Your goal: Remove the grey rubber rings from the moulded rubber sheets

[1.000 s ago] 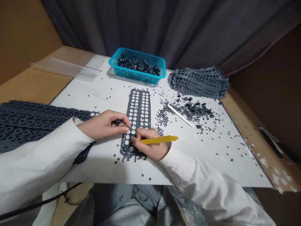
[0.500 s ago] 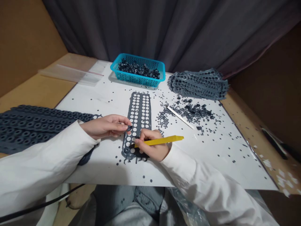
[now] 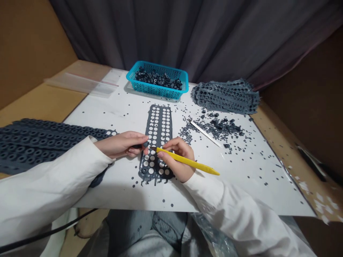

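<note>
A dark grey rubber strip (image 3: 159,125) full of round holes lies lengthwise on the white board (image 3: 112,110). My left hand (image 3: 122,144) rests at the strip's left edge and pinches a small dark rubber piece (image 3: 145,144) between thumb and fingers. My right hand (image 3: 178,157) lies on the strip's near end and holds a yellow pointed tool (image 3: 187,161) like a pen. The tool's tip points left, close to the piece in my left hand.
A turquoise basket (image 3: 158,79) of dark rubber rings stands at the back. A stack of punched strips (image 3: 226,96) lies back right, a stack of ring strips (image 3: 40,139) at left. Loose rubber bits (image 3: 217,125) and a thin metal blade (image 3: 205,132) lie right of the strip. Clear bags (image 3: 80,84) lie back left.
My right hand has lifted off the strip's near end and turned the yellow tool, so its tip now points up-left at the piece in my left hand. The left hand barely moved.
</note>
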`<state>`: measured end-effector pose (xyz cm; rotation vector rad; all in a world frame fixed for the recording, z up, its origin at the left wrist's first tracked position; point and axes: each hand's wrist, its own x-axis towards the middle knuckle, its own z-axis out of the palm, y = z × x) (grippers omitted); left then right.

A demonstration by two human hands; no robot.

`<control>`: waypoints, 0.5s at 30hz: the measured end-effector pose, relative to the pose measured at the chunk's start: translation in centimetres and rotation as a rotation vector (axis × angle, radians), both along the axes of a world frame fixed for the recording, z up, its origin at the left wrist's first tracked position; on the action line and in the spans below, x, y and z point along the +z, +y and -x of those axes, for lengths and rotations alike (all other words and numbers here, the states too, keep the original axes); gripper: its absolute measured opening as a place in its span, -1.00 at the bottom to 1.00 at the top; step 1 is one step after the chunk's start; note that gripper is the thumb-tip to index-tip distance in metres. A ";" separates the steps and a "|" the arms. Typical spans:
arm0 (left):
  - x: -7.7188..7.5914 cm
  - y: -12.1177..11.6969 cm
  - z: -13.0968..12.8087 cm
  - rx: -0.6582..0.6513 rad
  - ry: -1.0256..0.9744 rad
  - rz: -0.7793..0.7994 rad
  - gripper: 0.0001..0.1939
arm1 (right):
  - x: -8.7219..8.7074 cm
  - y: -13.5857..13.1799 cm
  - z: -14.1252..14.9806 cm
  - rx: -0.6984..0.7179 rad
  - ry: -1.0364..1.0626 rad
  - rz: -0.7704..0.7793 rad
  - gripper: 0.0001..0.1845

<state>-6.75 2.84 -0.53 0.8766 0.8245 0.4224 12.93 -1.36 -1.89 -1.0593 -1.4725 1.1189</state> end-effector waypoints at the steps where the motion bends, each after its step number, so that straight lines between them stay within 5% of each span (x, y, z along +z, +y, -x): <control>1: 0.0 0.0 0.0 -0.001 -0.001 -0.001 -0.67 | 0.0 0.0 0.0 -0.001 0.001 -0.010 -0.81; 15: -0.5 -0.1 -0.4 -0.088 0.052 -0.085 -0.64 | 0.1 0.3 -0.2 0.200 -0.063 -0.169 -0.88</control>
